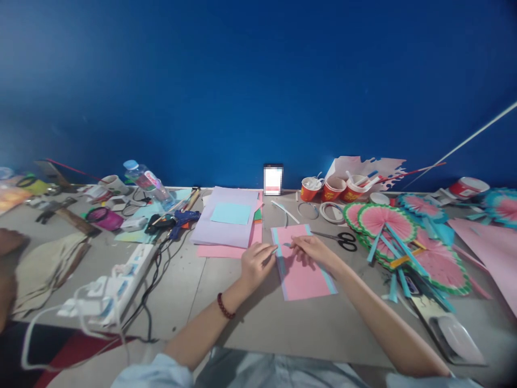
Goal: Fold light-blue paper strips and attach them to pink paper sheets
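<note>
A pink sheet of paper (305,280) with light blue strips along its two long sides lies flat on the table in front of me. My left hand (257,264) is at the sheet's left edge, thumb and forefinger brought together; anything between them is too small to make out. Over the upper middle of the sheet, my right hand (312,250) has its fingers curled and bunched. A small grey-blue scrap (287,244) shows by its fingertips; whether it is held, I cannot tell. Black-handled scissors (346,242) lie just right of the sheet.
Left of the sheet sits a stack of lilac paper (202,229) with a light blue piece (230,213) on top. Pink-and-green paper fans (388,223) crowd the right. Red paper cups (311,189), a phone (273,180), a glue gun (182,222) and a power strip (133,280) surround the workspace.
</note>
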Action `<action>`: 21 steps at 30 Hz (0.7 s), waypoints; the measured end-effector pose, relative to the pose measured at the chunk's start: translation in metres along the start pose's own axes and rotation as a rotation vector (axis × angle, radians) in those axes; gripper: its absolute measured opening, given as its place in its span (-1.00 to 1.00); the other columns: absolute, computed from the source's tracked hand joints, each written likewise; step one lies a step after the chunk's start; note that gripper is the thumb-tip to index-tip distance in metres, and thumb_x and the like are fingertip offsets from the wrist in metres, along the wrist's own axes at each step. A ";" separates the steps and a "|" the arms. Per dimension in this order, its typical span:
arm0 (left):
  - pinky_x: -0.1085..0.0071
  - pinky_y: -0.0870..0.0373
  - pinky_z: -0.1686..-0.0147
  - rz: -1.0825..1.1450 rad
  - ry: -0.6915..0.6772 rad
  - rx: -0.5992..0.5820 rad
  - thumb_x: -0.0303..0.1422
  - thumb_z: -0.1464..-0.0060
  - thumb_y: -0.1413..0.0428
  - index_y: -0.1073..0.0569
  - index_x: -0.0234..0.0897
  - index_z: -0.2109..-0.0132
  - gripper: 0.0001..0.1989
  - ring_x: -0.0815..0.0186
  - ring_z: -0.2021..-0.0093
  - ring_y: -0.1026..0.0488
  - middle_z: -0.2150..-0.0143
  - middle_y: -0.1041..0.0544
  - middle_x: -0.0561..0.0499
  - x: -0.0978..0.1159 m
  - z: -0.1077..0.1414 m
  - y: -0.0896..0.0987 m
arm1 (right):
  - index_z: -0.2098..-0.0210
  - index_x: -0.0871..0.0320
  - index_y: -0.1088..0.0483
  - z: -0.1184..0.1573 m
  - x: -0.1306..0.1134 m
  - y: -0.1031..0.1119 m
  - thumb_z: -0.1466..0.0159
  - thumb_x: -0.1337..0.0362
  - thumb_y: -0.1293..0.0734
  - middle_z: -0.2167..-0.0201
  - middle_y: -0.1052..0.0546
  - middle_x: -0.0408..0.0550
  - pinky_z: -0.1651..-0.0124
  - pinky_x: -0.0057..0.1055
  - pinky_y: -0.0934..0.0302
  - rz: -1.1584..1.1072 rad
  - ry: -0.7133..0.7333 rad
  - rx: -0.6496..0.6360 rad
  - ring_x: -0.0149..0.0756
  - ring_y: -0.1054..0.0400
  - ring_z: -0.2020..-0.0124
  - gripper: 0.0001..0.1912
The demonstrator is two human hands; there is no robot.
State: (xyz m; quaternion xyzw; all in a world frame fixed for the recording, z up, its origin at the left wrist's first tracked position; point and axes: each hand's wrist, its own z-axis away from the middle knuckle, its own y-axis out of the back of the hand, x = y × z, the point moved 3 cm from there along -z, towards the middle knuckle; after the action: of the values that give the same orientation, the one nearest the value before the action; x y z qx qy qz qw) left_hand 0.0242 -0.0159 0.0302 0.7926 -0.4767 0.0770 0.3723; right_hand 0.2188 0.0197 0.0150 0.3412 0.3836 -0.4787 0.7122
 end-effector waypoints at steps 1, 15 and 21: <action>0.37 -0.42 0.29 -0.043 -0.055 -0.007 -0.44 -0.20 -0.03 -0.53 -0.26 0.12 -0.80 0.30 0.30 -0.49 0.29 -0.59 -0.07 0.002 0.001 0.000 | 0.45 0.21 -0.42 0.003 0.003 -0.004 -0.17 -0.06 -0.31 0.67 -0.48 -0.10 0.85 -0.59 0.01 -0.040 -0.005 -0.036 -0.46 -0.26 0.77 -0.59; 0.40 -0.28 0.46 -0.193 -0.463 -0.198 -0.50 -0.15 -0.05 -0.41 -0.33 0.02 -0.75 0.33 0.40 -0.43 0.31 -0.55 -0.05 0.029 0.006 -0.006 | 0.37 0.15 -0.45 0.020 -0.004 -0.004 0.06 0.16 -0.53 0.45 -0.44 -0.20 0.38 -0.48 -0.30 -0.507 0.215 0.061 -0.49 -0.32 0.52 -0.68; 0.35 -0.37 0.43 0.204 -0.100 -0.112 -0.39 -0.15 0.00 -0.39 -0.27 -0.04 -0.68 0.28 0.41 -0.42 0.38 -0.50 -0.07 0.023 0.002 -0.001 | 0.18 0.11 -0.40 0.034 -0.014 -0.009 -0.03 0.20 -0.44 0.40 -0.42 -0.16 0.31 -0.42 -0.31 -0.222 0.419 0.157 -0.39 -0.36 0.40 -0.64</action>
State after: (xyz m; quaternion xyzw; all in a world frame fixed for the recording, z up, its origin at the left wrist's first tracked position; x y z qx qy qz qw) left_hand 0.0373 -0.0335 0.0391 0.7209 -0.5763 0.0482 0.3818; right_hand 0.2148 -0.0063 0.0426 0.4430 0.5196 -0.5013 0.5315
